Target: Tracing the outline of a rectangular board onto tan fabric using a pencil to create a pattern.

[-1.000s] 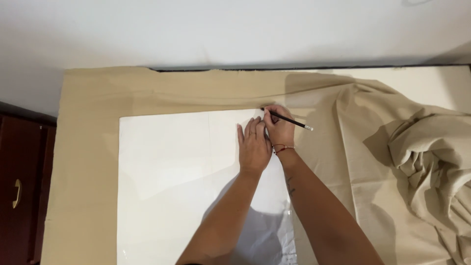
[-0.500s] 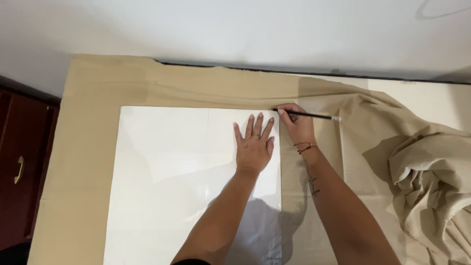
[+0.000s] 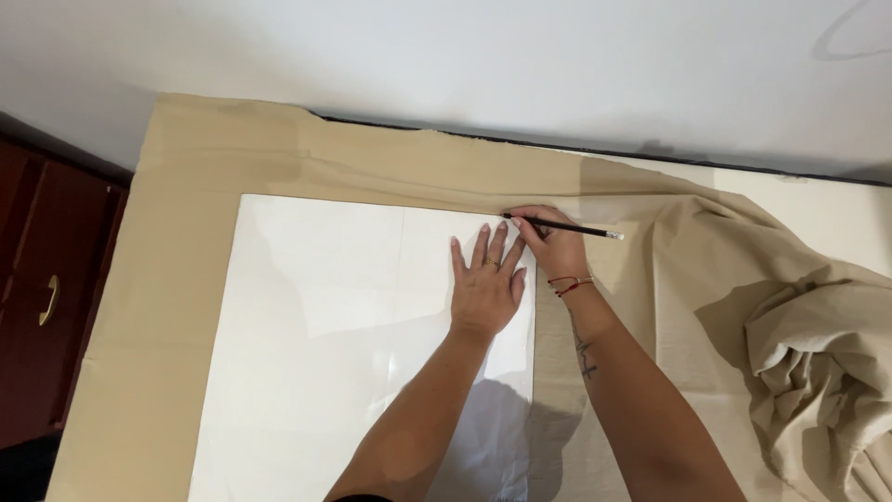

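Right grip (image 3: 550,244) pinches pencil (image 3: 562,227) (tip seemingly at paper (image 3: 325,325) corner); left grip (image 3: 487,290) spread flat.

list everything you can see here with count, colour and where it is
fabric: one, beige, spread flat over the table, bunched in folds at the right
paper sheet: one, large, white, lying on the fabric, centre left
pencil: one, dark with a pale end, at the sheet's top right corner
table: one, pale top, bare strip at upper right
cabinet: one, dark red-brown with a brass handle, far left
wall: white, along the top
left hand: one, pressed flat on the sheet
right hand: one, red bracelet at the wrist, grip closed on the pencil
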